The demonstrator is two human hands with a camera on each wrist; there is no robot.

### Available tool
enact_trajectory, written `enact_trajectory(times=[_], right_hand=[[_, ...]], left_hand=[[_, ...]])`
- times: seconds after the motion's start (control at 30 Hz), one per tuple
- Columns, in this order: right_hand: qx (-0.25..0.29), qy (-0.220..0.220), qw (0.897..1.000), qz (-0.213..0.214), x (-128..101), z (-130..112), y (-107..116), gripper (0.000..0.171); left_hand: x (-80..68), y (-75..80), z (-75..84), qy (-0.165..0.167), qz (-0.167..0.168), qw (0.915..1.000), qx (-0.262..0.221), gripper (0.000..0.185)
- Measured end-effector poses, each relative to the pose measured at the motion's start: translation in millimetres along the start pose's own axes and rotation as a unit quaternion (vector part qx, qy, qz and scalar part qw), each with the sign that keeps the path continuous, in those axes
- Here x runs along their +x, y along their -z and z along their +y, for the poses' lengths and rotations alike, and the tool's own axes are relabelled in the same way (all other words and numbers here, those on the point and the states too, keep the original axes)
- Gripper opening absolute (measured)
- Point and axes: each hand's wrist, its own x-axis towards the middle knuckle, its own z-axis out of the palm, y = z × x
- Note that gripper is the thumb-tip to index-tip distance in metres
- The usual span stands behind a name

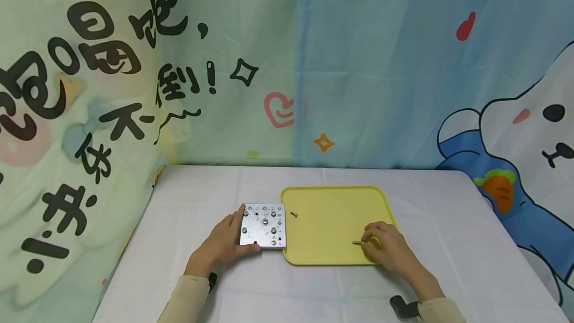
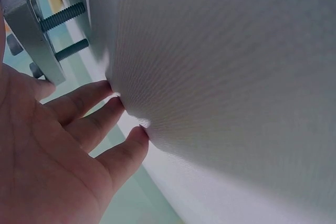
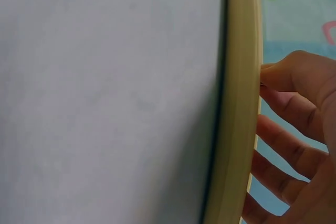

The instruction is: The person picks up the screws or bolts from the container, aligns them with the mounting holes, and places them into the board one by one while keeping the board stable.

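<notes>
The left hand (image 1: 224, 241) has thumb and finger clamped on the plate (image 1: 257, 231) at the left rim of the tray (image 1: 329, 231), a screw (image 1: 294, 215) lies just beside it, and farther right a metal piece (image 1: 357, 242) is pinched by the right hand's (image 1: 386, 247) thumb and fingertips.

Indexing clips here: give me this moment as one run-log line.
left hand: grips metal plate | right hand: pinches screw-like part over yellow tray | loose screw: on tray, beside plate
</notes>
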Motion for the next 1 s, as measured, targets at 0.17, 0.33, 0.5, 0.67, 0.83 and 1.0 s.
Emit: enact_trajectory(times=[0.17,0.33,0.5,0.67,0.83,1.0], right_hand=[[0.015,0.018,0.999,0.023,2.3,-1.2,-1.8,0.016],[0.016,0.039,0.998,0.037,5.4,-3.5,-2.8,0.019],[0.014,0.057,0.997,0.049,10.3,-8.8,-2.6,0.022],[0.023,0.069,0.996,0.046,17.1,-18.1,-3.1,0.022],[0.029,0.078,0.996,0.032,26.3,-30.7,-5.2,0.020],[0.026,0.089,0.995,0.020,38.3,-42.6,-8.5,0.019]], left_hand=[[-0.7,0.5,0.6,0.005,-0.005,1.0000,0.001,0.116],[-0.6,0.3,0.4,0.002,-0.004,1.0000,0.003,0.115],[-1.2,0.5,0.5,0.001,-0.003,1.0000,0.004,0.115],[-1.0,0.2,-0.5,0.001,-0.002,1.0000,0.006,0.115],[-1.2,0.5,-1.0,0.001,-0.001,1.0000,0.005,0.115],[-0.7,0.8,-1.2,0.008,-0.005,1.0000,0.003,0.115]])
